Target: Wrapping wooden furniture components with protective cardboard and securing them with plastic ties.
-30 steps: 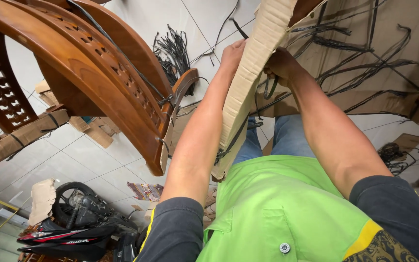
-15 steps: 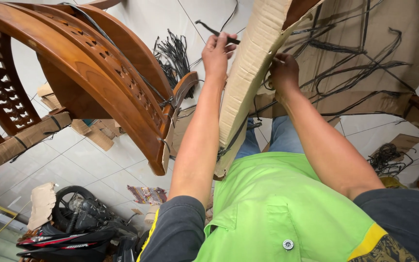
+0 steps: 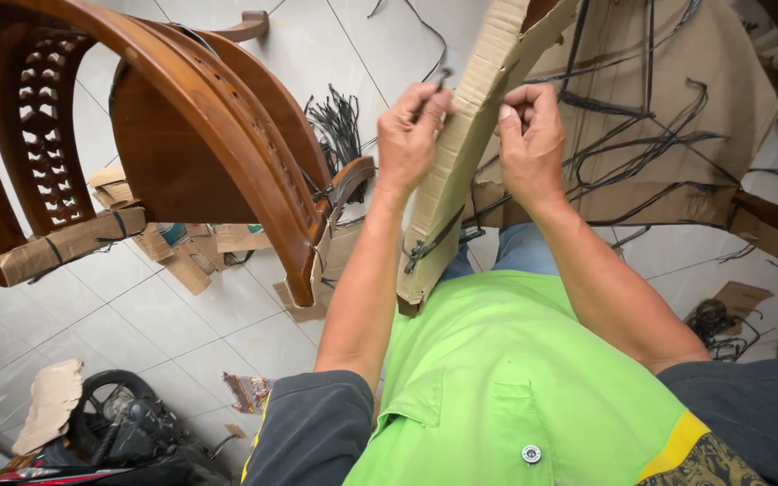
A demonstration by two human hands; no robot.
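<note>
Both arms reach forward. The left hand (image 3: 411, 135) is closed, pinching a black strap (image 3: 440, 79) at the cardboard (image 3: 461, 171) edge; the right hand (image 3: 529, 144) grips the cardboard's other side, fingers curled, beside the chair (image 3: 200, 135).

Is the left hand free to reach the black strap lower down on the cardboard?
Probably yes: the left hand grips the cardboard edge above, and the strap below lies uncovered, with nothing between. It would need to let go first.
</note>
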